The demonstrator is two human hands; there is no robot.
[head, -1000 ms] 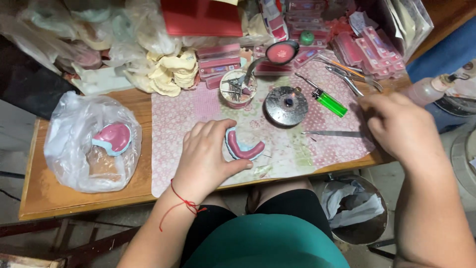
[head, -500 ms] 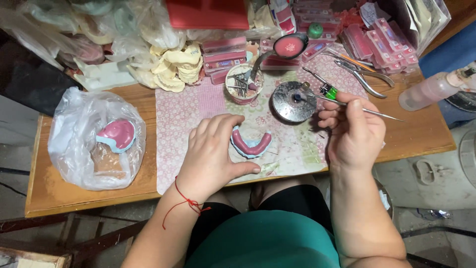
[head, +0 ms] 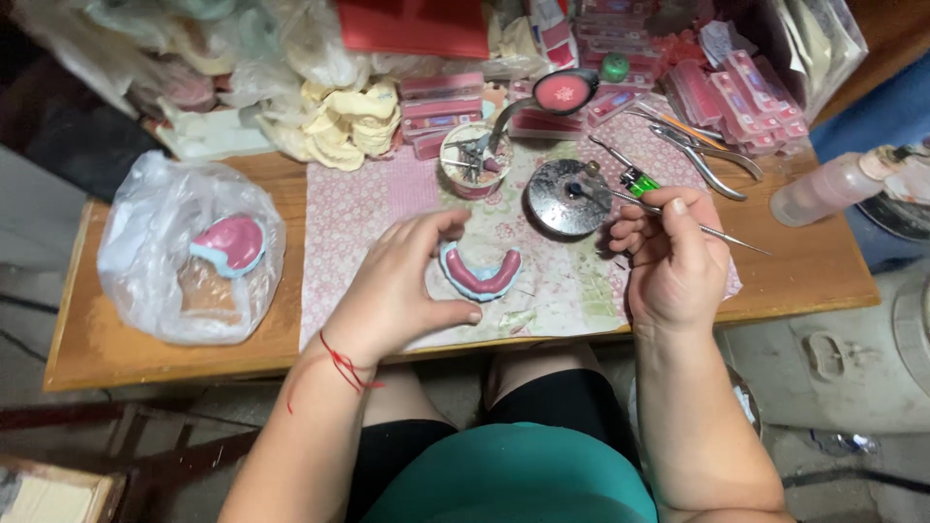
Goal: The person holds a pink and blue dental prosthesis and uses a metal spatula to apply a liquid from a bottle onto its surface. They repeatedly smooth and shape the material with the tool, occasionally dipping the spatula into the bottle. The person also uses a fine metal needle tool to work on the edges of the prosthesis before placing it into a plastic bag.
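L hand (head: 402, 286) cupped round pink wax denture model (head: 480, 272) | R hand (head: 668, 257) pinching metal probe (head: 678, 215)

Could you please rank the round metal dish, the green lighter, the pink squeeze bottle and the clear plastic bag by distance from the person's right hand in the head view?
From the right hand:
1. Round metal dish and green lighter, just above it, too close to call.
2. Pink squeeze bottle, at the right edge.
3. Clear plastic bag, far left.

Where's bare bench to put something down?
Free: bare wood between the plastic bag and the patterned mat; wood right of the right hand, below the squeeze bottle. Crowded: the back edge, with plaster casts, pink boxes and pliers.
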